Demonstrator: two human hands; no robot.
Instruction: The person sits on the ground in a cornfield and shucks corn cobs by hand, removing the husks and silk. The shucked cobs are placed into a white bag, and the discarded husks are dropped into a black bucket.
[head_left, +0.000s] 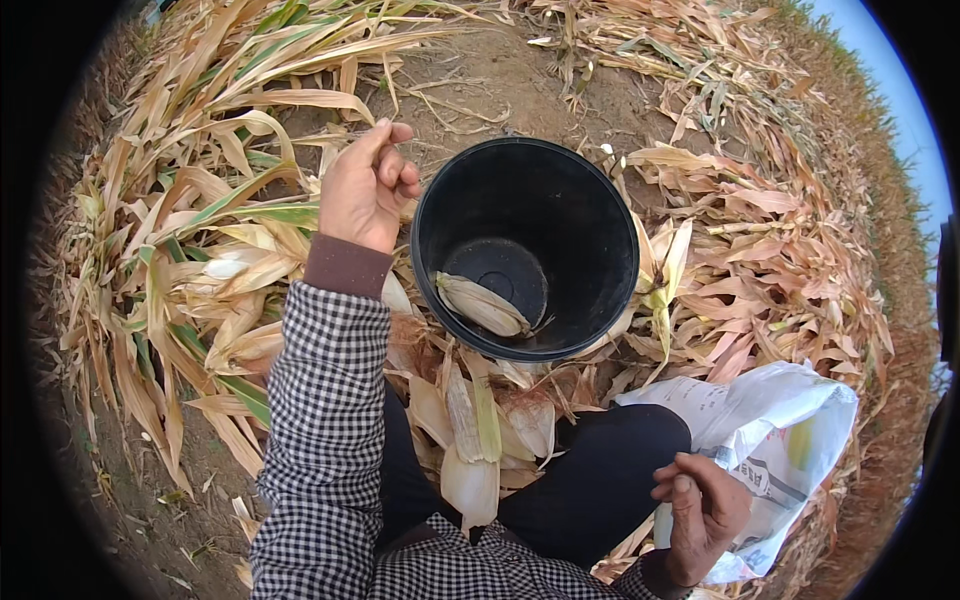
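In front of me stands a black plastic bucket (525, 195), its mouth towards me. One husk-covered ear of corn (484, 305) lies on its bottom. My left hand (371, 187) is raised just left of the bucket's rim, its fingers loosely curled with nothing visible in them. Low on the right, my right hand (705, 510) hangs half-curled beside my knee, thumb and fingers a little apart. It overlaps a white plastic sack (787, 435) in view; whether it touches the sack I cannot tell. Several husks (471, 480) and corn silk lie between my legs.
Dry corn stalks and leaves (247, 172) are heaped to the left, some still green. More dry leaves (765, 247) cover the right side. Bare soil (517, 82) shows beyond the bucket, with cut stalk stubs (607, 150) near its rim.
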